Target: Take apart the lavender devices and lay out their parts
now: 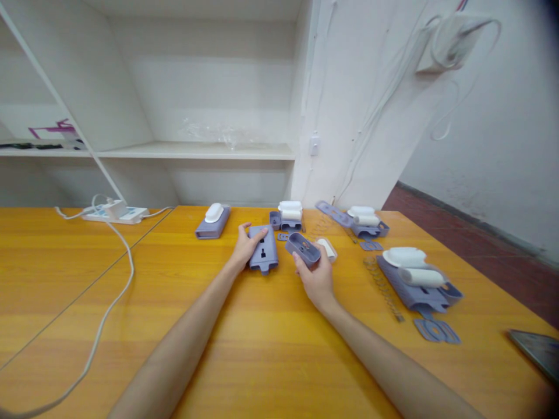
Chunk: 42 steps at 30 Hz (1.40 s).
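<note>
The left forearm [190, 334], bare, smooth and slender, tapers evenly to a narrow left wrist [232, 269]. It ends in the left grip [244, 249], a bare human hand with slim fingers [245, 226]. The right forearm [379, 359], equally bare and slender, narrows to the right wrist [329, 305] and the right grip [318, 279], also a bare hand. Both forearms are uncovered down to the view's bottom edge.
</note>
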Available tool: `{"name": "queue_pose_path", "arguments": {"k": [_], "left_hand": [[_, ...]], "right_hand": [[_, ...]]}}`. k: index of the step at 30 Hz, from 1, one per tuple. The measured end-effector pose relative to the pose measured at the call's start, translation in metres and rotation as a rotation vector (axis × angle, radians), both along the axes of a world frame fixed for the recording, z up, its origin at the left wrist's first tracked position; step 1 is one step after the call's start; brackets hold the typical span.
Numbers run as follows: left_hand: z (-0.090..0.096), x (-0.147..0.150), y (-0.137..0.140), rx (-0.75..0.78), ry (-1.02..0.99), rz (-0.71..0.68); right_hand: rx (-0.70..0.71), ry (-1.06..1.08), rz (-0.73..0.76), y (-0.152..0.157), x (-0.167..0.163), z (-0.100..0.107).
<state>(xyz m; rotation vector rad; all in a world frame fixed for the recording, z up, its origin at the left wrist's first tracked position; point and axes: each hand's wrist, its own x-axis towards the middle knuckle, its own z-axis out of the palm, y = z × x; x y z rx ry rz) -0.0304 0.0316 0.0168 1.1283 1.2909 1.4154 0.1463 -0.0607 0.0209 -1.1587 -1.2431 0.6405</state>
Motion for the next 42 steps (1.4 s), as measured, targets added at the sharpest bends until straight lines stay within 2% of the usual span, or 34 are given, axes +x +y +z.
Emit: {"name": "queue_pose_path", "arguments": {"k": [3, 8, 13, 17, 19, 21, 24, 28, 31, 33, 36, 42], "left_hand": [[0.003, 0.002, -0.002, 0.022, 0.114, -0.08], [0.004, 0.001, -0.003, 0.142, 0.261, -0.047], [0.003, 0.001, -0.004, 0.196, 0.368, -0.062], [0.014, 0.0, -0.007, 0.353, 0.516, -0.098], [0.025, 0.001, -0.011, 0.41, 0.516, -0.181], [0.037, 0.002, -0.016, 0.396, 0.442, -0.315], [0.051, 0.006, -0.024, 0.309, 0.294, -0.544], [0.061, 0.008, -0.035, 0.168, 0.173, -0.798], [0.064, 0.008, -0.039, 0.107, 0.095, -0.925], [0.064, 0.009, -0.038, 0.111, 0.069, -0.924], [0.06, 0.014, -0.034, 0.14, 0.013, -0.824], [0.055, 0.031, -0.033, 0.139, -0.116, -0.6]], "right_hand": [[-0.018, -0.008, 0.012, 0.001, 0.0, -0.001], [-0.058, 0.022, 0.071, 0.001, -0.002, -0.001], [-0.078, 0.077, 0.113, 0.001, -0.003, -0.001], [-0.071, 0.139, 0.147, 0.003, -0.004, -0.002], [-0.067, 0.193, 0.191, 0.003, -0.005, -0.001], [-0.069, 0.224, 0.255, 0.002, -0.005, 0.001], [-0.065, 0.212, 0.342, -0.001, -0.004, 0.005], [-0.046, 0.16, 0.398, -0.006, -0.004, 0.007], [-0.05, 0.127, 0.42, -0.007, -0.003, 0.005], [-0.058, 0.119, 0.414, -0.006, -0.003, 0.004], [-0.056, 0.103, 0.345, -0.003, -0.004, 0.004], [0.056, -0.116, 0.076, 0.0, -0.005, 0.008]]}}
